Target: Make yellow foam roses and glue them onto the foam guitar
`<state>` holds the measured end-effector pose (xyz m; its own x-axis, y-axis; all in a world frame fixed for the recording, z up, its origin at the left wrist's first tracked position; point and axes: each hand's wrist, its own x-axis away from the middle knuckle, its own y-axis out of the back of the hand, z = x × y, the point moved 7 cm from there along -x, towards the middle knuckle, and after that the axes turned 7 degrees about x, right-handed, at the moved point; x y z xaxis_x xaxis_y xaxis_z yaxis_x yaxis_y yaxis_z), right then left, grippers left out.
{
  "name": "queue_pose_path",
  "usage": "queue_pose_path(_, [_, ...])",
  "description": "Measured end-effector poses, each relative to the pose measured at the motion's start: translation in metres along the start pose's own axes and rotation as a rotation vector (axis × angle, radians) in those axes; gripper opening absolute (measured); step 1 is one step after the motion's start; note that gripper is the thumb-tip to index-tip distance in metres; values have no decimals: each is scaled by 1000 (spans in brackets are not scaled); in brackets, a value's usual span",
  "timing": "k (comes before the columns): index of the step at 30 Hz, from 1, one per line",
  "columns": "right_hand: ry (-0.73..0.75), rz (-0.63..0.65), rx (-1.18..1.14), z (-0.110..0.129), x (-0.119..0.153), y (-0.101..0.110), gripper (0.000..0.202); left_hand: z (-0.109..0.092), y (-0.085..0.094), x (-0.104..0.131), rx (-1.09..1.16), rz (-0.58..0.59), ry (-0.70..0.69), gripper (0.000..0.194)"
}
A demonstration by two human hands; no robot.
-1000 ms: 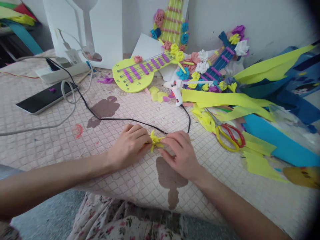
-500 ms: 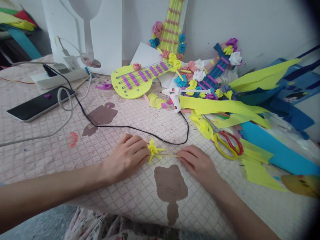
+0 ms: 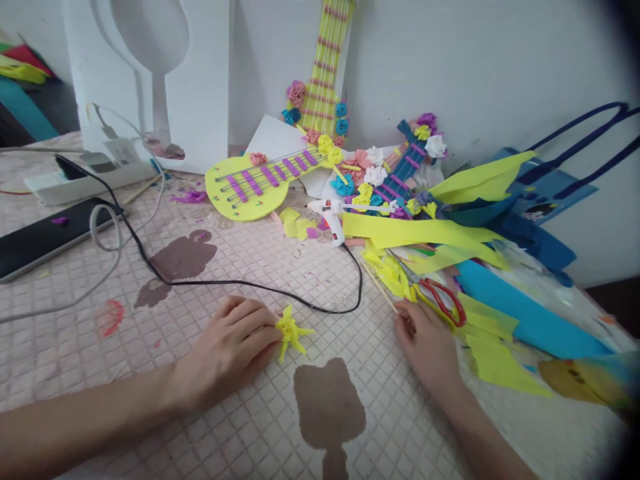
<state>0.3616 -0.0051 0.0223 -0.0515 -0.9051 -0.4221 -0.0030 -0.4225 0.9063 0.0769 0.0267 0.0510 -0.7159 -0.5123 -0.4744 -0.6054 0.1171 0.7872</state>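
My left hand [image 3: 233, 350] has its fingers closed on a yellow paper flower [image 3: 291, 333] with spiky petals, just above the table [image 3: 250, 427]. Over to the right, my right hand [image 3: 430, 343] pinches one end of a thin wooden stick [image 3: 379, 287]; the stick points up and left, toward yellow paper scraps. Stick and flower are apart. Red-handled scissors [image 3: 443, 300] lie partly behind my right hand.
A white glue gun [image 3: 333, 220] lies beyond my hands, its black cord [image 3: 260, 287] curving across the table. Behind are a yellow paper guitar [image 3: 250, 193], blue paper [image 3: 525, 310], a power strip [image 3: 55, 187] and a black phone-like slab [image 3: 50, 237].
My right hand has moved right, and the stick has come away from the yellow flower. My left hand still holds the flower. The camera view has shifted.
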Motion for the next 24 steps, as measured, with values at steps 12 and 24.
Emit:
queue_pose_path(12, [130,-89,-229,62,-119,-19,30,12,9,12,-69,18,-113,12])
queue_pose_path(24, [-50,154,-526,79,-173,-55,28,18,11,11,-38,66,-108,11])
